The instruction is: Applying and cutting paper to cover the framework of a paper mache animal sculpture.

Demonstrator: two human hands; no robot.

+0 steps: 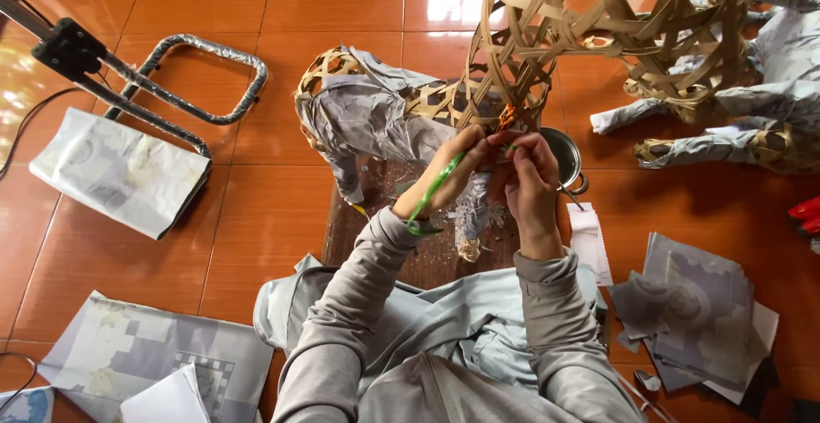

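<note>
On the tiled floor (256, 13), the woven frame (598, 21) is the landmark: a large open lattice of bamboo strips that rises toward the camera from the top middle. Its lower rim comes down just above a dark wooden worktop (389, 243), which lies between the frame and the person's lap. Left of the frame's rim lies a smaller woven form (367, 107), mostly wrapped in grey paper. Right of the frame, more paper-covered woven pieces (760, 124) sprawl across the floor. A small metal pot (565, 156) stands just below the rim, partly hidden behind the right hand. Cut paper sheets (692, 312) lie stacked well below and right of the frame, and another sheet (120, 171) lies far to its left, beside a metal stand (128, 81).

Both hands meet at the frame's lower rim. The left hand (448, 171) is closed around a green-handled tool (431, 192), perhaps a brush or scissors; its tip points up at the rim. The right hand (530, 179) pinches narrowly at the same spot, where a small orange bit (507, 118) shows on the strips.

To my eye, the work goes best with the right hand steadying the strip close to the tool tip, the tool moved in short strokes, and the frame kept from swinging.
</note>
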